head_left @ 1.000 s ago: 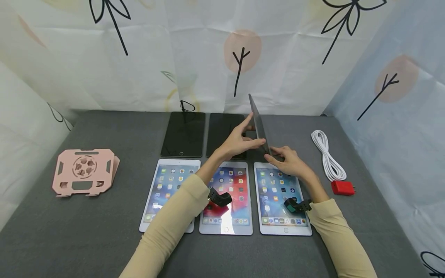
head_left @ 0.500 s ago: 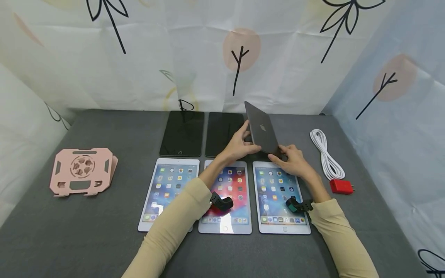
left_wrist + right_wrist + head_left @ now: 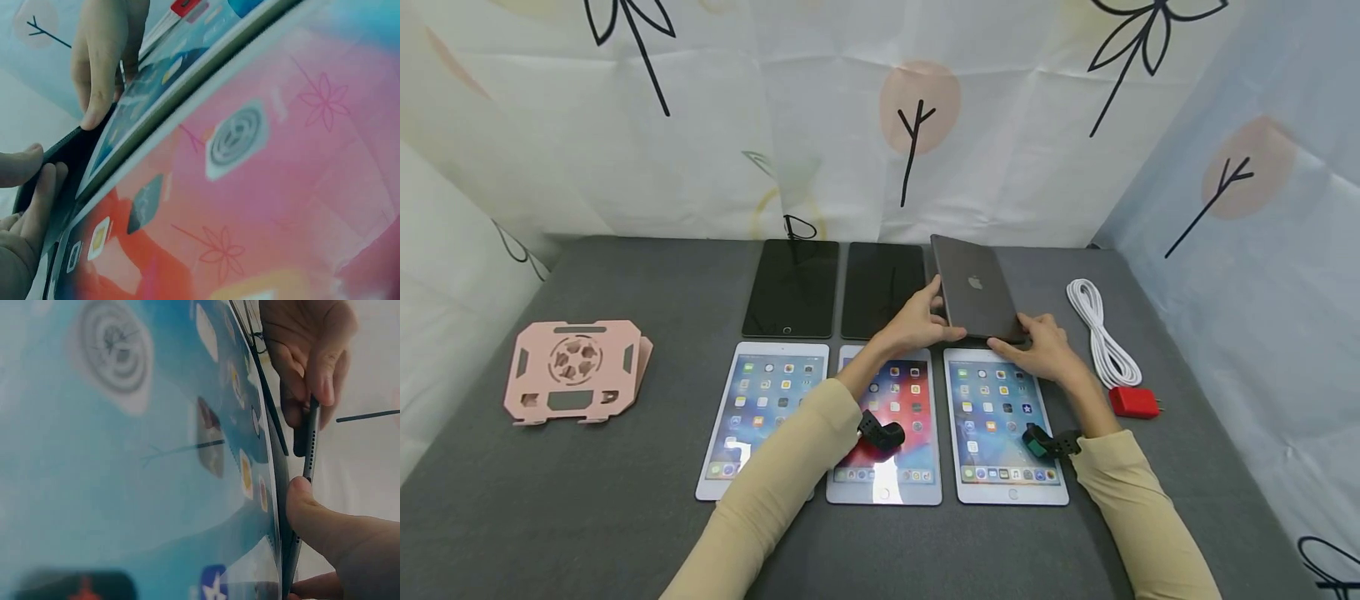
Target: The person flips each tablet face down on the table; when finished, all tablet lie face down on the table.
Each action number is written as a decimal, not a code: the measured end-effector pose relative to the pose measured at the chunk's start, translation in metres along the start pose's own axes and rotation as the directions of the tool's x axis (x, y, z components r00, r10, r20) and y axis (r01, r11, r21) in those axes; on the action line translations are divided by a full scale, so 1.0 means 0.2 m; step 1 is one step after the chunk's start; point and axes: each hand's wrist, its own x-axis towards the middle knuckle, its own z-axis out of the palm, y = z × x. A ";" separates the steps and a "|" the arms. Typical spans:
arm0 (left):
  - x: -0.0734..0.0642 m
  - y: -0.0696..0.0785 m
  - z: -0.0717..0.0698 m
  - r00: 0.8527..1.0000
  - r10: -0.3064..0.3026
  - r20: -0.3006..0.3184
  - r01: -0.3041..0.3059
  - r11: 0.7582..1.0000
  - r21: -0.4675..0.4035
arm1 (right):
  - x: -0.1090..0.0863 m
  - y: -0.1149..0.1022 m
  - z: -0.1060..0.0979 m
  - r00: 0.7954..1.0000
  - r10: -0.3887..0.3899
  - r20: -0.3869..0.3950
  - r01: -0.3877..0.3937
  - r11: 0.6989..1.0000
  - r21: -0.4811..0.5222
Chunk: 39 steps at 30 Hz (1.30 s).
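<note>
In the head view, a dark grey tablet with an apple logo on its back is tilted slightly, back side up, at the right of the far row. My left hand grips its left edge, thumb near the front corner. My right hand pinches the front right corner. In the right wrist view, the tablet's thin edge shows between thumbs and fingers of both hands. Beside it lies a black tablet, screen up. In front lie two lit white tablets, one red-blue under my left forearm, the other blue.
Another black tablet lies at the far left of the row, with a third lit white tablet in front. A pink tablet stand is at left. A coiled white cable and red charger lie at right.
The grey tablet has gone from nearly upright to lying almost flat, its back turning up toward the head camera. Both hands have moved slightly down and right with it.
</note>
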 end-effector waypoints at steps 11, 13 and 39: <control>0.03 -0.01 -0.01 1.000 -0.014 -0.020 0.018 0.973 0.232 | 0.01 0.02 -0.01 1.000 0.026 -0.018 -0.026 1.000 -0.014; 0.03 -0.01 -0.01 0.999 -0.012 -0.035 0.022 0.956 0.294 | 0.01 0.02 -0.01 0.999 0.031 -0.023 -0.031 0.999 -0.012; 0.10 -0.02 0.02 0.992 0.008 -0.128 0.063 0.839 0.540 | 0.01 0.01 0.01 0.994 0.092 -0.063 -0.090 0.995 0.045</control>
